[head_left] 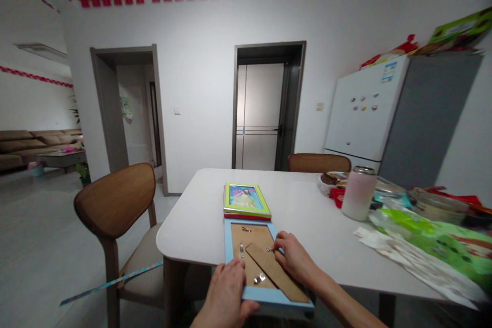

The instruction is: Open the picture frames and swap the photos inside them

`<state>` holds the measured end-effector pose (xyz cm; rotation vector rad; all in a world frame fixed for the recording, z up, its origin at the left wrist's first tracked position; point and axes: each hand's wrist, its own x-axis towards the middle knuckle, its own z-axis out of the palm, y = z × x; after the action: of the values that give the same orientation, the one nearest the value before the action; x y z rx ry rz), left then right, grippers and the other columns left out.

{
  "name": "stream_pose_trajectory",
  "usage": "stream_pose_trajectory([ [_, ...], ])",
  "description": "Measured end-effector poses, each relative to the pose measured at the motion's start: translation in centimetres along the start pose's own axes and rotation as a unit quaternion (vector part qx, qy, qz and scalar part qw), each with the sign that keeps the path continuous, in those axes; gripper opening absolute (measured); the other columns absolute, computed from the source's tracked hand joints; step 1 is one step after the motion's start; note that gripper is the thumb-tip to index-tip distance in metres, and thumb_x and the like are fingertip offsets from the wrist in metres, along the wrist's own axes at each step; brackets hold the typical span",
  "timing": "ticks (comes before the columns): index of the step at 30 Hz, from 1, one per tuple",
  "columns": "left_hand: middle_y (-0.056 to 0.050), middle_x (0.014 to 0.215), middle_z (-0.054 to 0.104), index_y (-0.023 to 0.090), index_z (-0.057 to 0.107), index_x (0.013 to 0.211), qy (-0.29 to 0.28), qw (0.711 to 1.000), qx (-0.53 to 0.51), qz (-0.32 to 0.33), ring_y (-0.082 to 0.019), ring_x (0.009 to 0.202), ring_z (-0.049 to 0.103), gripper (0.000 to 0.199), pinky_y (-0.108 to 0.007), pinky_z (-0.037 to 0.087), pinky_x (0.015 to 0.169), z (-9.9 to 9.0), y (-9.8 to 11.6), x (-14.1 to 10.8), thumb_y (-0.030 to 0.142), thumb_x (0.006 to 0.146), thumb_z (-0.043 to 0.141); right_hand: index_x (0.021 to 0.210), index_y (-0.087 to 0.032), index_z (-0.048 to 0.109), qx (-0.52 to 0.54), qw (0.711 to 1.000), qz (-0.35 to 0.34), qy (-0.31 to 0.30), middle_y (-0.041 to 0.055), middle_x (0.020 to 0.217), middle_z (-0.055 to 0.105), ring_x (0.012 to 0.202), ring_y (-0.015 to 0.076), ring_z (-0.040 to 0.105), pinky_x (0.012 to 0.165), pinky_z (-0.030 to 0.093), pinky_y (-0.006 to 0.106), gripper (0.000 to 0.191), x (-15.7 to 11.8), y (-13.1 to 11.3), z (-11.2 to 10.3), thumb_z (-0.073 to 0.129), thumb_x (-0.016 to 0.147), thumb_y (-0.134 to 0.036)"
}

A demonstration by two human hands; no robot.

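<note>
A light-blue picture frame [229, 240] lies face down at the near edge of the table, its brown backing board [246, 238] and diagonal stand leg [277, 271] facing up. Metal turn clips sit along the backing's sides. My left hand [230, 289] grips the frame's lower left corner, fingers on top and thumb along the near edge. On the frame's right side, my right hand [294, 256] has its fingers curled together at a small metal clip [270, 249]. Just beyond the blue frame, a lime-green picture frame [246, 211] lies face up on a red one.
On the right of the white table [192, 215] stand a pink bottle [358, 193], a green package [434, 241], white gloves or cloth [418, 261] and several containers. A wooden chair [119, 202] is at the left, another chair [319, 162] at the far side.
</note>
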<state>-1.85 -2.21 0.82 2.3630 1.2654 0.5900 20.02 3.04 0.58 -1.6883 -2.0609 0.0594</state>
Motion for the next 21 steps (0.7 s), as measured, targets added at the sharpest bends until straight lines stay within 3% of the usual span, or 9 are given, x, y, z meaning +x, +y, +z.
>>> stream_pose_trajectory([
  [5, -0.007, 0.123, 0.044, 0.018, 0.045, 0.113, -0.004, 1.000, 0.026, -0.002, -0.022, 0.116, 0.034, 0.058, -0.037, 0.019, 0.100, 0.4, -0.4, 0.1, 0.037, 0.062, 0.063, 0.070, -0.017, 0.066, 0.008, 1.000, -0.007, -0.002, 0.0065, 0.082, 0.057, 0.081, 0.0174, 0.049, 0.076, 0.036, 0.027, 0.024, -0.2, 0.0, 0.1, 0.042, 0.070, -0.020],
  [9, -0.009, 0.125, 0.043, 0.015, 0.043, 0.116, -0.013, 0.999, 0.032, -0.006, -0.022, 0.117, 0.033, 0.060, -0.037, 0.019, 0.100, 0.0, 0.0, 0.0, 0.036, 0.063, 0.062, 0.083, -0.021, 0.066, 0.005, 0.999, -0.045, 0.005, 0.0053, 0.086, 0.059, 0.083, 0.0170, 0.049, 0.074, 0.035, 0.026, 0.028, 0.4, -2.7, 1.2, 0.039, 0.075, -0.026],
  [14, -0.011, 0.126, 0.042, 0.013, 0.041, 0.118, -0.015, 0.999, 0.030, -0.015, -0.023, 0.116, 0.034, 0.063, -0.034, 0.022, 0.100, -0.3, 0.1, 0.1, 0.032, 0.062, 0.063, 0.067, -0.019, 0.066, -0.026, 0.997, -0.063, -0.021, 0.0057, 0.076, 0.061, 0.077, 0.0158, 0.050, 0.070, 0.033, 0.025, 0.027, 2.1, -6.4, 2.8, 0.041, 0.075, -0.022],
  [21, -0.008, 0.121, 0.047, 0.016, 0.046, 0.113, 0.012, 1.000, 0.010, 0.015, -0.022, 0.112, 0.039, 0.060, -0.031, 0.026, 0.098, -0.1, -0.9, 0.1, 0.032, 0.059, 0.066, 0.058, -0.018, 0.064, -0.009, 0.989, -0.142, -0.050, 0.0035, 0.066, 0.060, 0.071, 0.0128, 0.049, 0.063, 0.031, 0.023, 0.026, 2.5, -7.3, 3.4, 0.043, 0.072, -0.016],
])
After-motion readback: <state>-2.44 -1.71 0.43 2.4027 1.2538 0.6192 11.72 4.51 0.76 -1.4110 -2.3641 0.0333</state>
